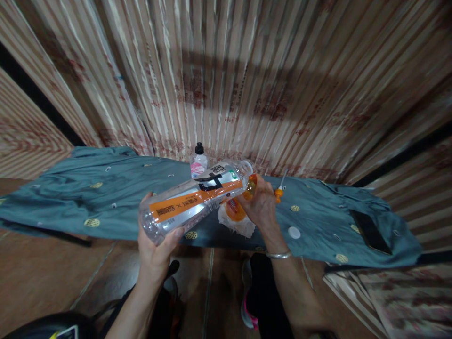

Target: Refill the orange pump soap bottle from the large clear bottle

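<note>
My left hand (pixel 155 242) is wrapped round the base of a clear plastic drink bottle (pixel 187 200) with an orange and silver label. The bottle is tilted, its open mouth up at the right, close to the neck of an orange see-through bottle (pixel 236 211). Around the upper part of that orange bottle my right hand (pixel 262 202) is closed; its fingers partly hide it. Beneath it lies a crumpled white tissue (pixel 243 228). An orange pump head (pixel 278 194) with a thin tube lies to the right of my right hand.
Behind the drink bottle stands a small clear bottle (pixel 199 162) with a black cap and pink label. A white round cap (pixel 294 232) and a black phone (pixel 370 231) lie on the green tablecloth (pixel 63 197). Striped curtains (pixel 219 84) hang close behind the table.
</note>
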Action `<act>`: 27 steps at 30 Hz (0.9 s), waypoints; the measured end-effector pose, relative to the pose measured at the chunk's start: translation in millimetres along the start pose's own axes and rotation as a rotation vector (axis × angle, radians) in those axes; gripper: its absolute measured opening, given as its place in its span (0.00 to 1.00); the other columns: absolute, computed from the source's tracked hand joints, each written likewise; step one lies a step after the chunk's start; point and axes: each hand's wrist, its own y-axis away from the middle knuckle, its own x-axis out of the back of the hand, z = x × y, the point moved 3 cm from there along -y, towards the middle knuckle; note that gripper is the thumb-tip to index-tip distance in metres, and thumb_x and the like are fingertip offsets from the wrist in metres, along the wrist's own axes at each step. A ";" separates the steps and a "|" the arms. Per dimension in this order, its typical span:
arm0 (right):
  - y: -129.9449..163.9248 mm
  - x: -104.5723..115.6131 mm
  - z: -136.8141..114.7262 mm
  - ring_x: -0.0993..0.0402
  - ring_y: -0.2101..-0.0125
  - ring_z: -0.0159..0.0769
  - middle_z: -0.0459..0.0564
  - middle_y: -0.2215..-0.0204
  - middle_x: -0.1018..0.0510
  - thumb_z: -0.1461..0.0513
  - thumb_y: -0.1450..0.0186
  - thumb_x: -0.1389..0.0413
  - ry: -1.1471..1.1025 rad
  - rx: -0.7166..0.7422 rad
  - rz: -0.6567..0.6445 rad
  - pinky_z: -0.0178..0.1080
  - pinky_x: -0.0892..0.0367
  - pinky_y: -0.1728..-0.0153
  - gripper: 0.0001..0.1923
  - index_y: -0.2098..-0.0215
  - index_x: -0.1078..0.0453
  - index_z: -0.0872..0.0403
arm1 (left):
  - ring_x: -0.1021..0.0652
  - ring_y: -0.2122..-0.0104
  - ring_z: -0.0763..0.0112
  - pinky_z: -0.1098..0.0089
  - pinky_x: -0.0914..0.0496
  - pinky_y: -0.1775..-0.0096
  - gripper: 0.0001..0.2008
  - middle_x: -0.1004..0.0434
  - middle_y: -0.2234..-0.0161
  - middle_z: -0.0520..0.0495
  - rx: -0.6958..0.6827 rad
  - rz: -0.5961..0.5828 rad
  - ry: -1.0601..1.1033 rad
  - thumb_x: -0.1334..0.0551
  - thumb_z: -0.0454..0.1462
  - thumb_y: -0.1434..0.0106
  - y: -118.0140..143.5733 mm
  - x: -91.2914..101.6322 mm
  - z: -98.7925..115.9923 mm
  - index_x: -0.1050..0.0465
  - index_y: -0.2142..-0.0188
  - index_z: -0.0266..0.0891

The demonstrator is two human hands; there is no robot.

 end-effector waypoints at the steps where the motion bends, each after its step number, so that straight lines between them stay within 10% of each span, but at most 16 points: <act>1: 0.2 -0.4 0.3 0.24 0.60 0.52 0.60 0.61 0.19 0.41 0.31 0.44 0.005 0.001 0.001 0.52 0.27 0.56 0.29 0.48 0.30 0.57 | 0.18 0.45 0.43 0.46 0.27 0.40 0.59 0.20 0.43 0.35 0.028 -0.014 0.035 0.25 0.57 0.53 -0.5 0.9 -0.5 0.44 0.28 0.40; 27: 1.6 -0.7 -0.4 0.25 0.62 0.49 0.57 0.62 0.20 0.42 0.29 0.47 0.046 0.028 0.014 0.50 0.28 0.57 0.27 0.50 0.31 0.56 | 0.19 0.46 0.45 0.44 0.33 0.37 0.58 0.19 0.46 0.39 0.054 0.010 0.118 0.21 0.51 0.57 -0.3 1.9 2.7 0.41 0.30 0.40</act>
